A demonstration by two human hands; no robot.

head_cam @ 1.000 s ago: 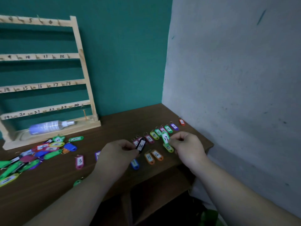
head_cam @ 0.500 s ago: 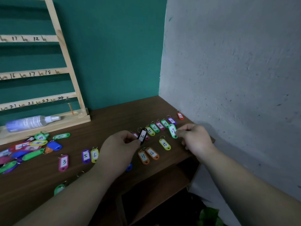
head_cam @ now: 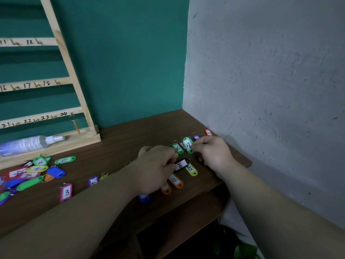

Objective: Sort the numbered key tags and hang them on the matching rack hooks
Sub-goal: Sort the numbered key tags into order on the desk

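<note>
Now we see the rack (head_cam: 61, 53) at the left with loose tags (head_cam: 38, 168) by it, and our left hand (head_cam: 155, 169) pinches black tag 20 (head_cam: 180, 165) while our right hand (head_cam: 212, 152) pinches green tag 17 (head_cam: 188, 144) over the row (head_cam: 177, 148), likely to line them up by number.

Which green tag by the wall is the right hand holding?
The light green tag marked 17, pinched at its end by the right hand. The darker green tag marked 16 lies flat just left of it.
</note>
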